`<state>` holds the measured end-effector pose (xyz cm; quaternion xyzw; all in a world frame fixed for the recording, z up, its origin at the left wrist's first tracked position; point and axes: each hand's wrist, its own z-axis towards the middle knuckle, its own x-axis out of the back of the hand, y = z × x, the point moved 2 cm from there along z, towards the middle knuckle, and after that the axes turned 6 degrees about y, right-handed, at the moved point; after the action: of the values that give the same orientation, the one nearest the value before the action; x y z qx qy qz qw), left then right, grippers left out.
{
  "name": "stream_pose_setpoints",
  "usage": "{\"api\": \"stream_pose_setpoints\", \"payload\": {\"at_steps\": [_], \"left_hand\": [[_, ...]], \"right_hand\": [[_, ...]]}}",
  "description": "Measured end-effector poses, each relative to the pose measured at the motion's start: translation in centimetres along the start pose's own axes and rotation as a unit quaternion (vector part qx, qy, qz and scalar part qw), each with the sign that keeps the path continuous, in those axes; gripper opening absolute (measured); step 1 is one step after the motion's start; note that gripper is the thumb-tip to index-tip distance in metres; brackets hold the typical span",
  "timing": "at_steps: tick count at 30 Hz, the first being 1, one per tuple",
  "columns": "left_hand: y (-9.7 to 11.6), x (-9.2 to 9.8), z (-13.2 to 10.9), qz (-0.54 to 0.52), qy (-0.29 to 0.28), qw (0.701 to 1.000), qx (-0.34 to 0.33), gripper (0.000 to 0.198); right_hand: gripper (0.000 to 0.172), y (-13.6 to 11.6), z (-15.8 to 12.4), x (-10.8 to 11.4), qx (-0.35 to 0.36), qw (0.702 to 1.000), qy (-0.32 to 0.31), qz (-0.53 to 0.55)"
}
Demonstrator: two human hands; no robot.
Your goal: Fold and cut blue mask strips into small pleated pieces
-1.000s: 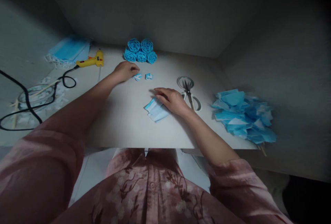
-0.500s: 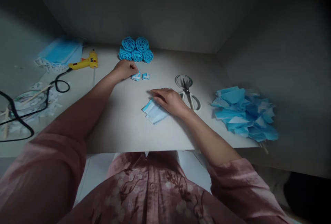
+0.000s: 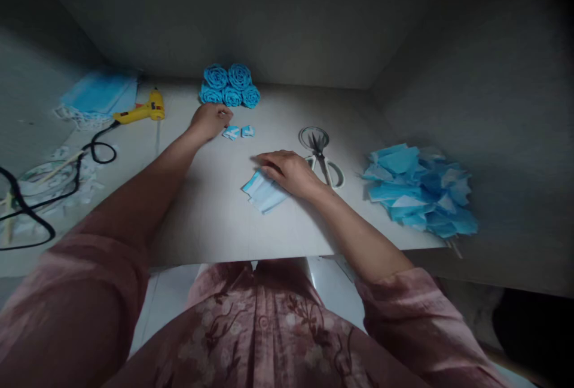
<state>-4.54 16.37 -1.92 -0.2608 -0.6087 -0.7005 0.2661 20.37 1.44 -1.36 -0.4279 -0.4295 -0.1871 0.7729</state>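
Note:
My right hand (image 3: 293, 173) lies with its fingers stretched out over a cut piece of blue-and-white face mask (image 3: 264, 194), covering its right part. My left hand (image 3: 211, 121) is farther up the table, its fingers curled together with nothing visible in them. Just right of those fingertips are two small blue-and-white mask scraps, a left one (image 3: 231, 133) and a right one (image 3: 248, 131). White-handled scissors (image 3: 317, 153), blades pointing away from me, lie beyond my right hand. Several blue rolled roses (image 3: 232, 86) stand in two rows behind my left hand.
A yellow glue gun (image 3: 143, 110) with a black cord lies at the back left, beside stacked blue face masks (image 3: 98, 95). White scraps (image 3: 63, 173) and sticks are at the left. Crumpled blue material (image 3: 419, 191) is heaped at the right. The table's front edge runs before my body.
My left hand has drawn slightly away from the left scrap, which shows more fully. My right hand stays over the mask piece. The whole view has shifted a little.

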Motion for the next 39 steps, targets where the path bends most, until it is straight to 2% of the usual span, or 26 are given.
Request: {"api": "stream_pose_setpoints", "payload": {"at_steps": [3, 7, 10, 13, 15, 18, 19, 21, 23, 25, 26, 29, 30, 33, 39], "left_hand": [[0.5, 1.5, -0.7, 0.075, 0.015, 0.997, 0.008, 0.031], [1.2, 2.7, -2.1, 0.128, -0.048, 0.990, -0.022, 0.039], [1.3, 2.0, -2.9, 0.141, -0.066, 0.987, -0.032, 0.042], [1.8, 0.6, -3.2, 0.154, -0.028, 0.987, -0.024, 0.046], [2.5, 0.4, -3.6, 0.157, -0.013, 0.987, -0.020, 0.054], [3.7, 2.5, -5.3, 0.153, -0.041, 0.987, -0.038, 0.069], [4.1, 3.8, -6.2, 0.152, -0.048, 0.985, -0.065, 0.072], [4.1, 6.9, -8.5, 0.214, -0.032, 0.972, -0.097, 0.071], [3.4, 9.3, -11.3, 0.259, -0.045, 0.957, -0.124, 0.064], [1.8, 10.7, -14.3, 0.289, -0.064, 0.948, -0.120, 0.056], [1.0, 10.7, -15.8, 0.299, -0.090, 0.941, -0.128, 0.054], [-1.3, 9.9, -19.2, 0.329, -0.118, 0.924, -0.156, 0.050], [-1.7, 9.4, -20.1, 0.333, -0.121, 0.920, -0.167, 0.049], [-2.5, 9.0, -22.0, 0.366, -0.111, 0.913, -0.141, 0.050], [-3.7, 11.6, -25.3, 0.390, -0.066, 0.914, -0.095, 0.057]], "right_hand": [[0.038, -0.1, 0.0, 0.1, -0.006, 1.000, -0.009, -0.010], [0.039, -0.1, 0.0, 0.4, -0.013, 1.000, -0.004, -0.019], [0.041, 0.0, -0.1, 0.8, -0.034, 0.999, 0.012, -0.026], [0.043, 0.0, -0.1, 1.4, -0.043, 0.998, 0.036, -0.025], [0.045, 0.1, -0.1, 1.7, -0.043, 0.998, 0.048, -0.022], [0.045, 0.2, -0.1, 1.8, -0.044, 0.997, 0.052, -0.027], [0.045, 0.3, -0.1, 1.7, -0.042, 0.997, 0.052, -0.028], [0.042, 0.3, -0.1, 1.7, -0.036, 0.998, 0.053, -0.027], [0.037, 0.4, -0.1, 1.6, -0.027, 0.998, 0.053, -0.028], [0.033, 0.4, -0.1, 1.6, -0.020, 0.998, 0.048, -0.037], [0.033, 0.4, -0.1, 1.6, -0.018, 0.998, 0.047, -0.041], [0.034, 0.4, -0.1, 1.5, -0.011, 0.998, 0.049, -0.044], [0.034, 0.4, -0.1, 1.5, -0.008, 0.998, 0.052, -0.041], [0.032, 0.5, -0.1, 1.5, -0.009, 0.998, 0.061, -0.031], [0.032, 1.2, -0.1, 1.4, -0.014, 0.998, 0.063, -0.011]]}}
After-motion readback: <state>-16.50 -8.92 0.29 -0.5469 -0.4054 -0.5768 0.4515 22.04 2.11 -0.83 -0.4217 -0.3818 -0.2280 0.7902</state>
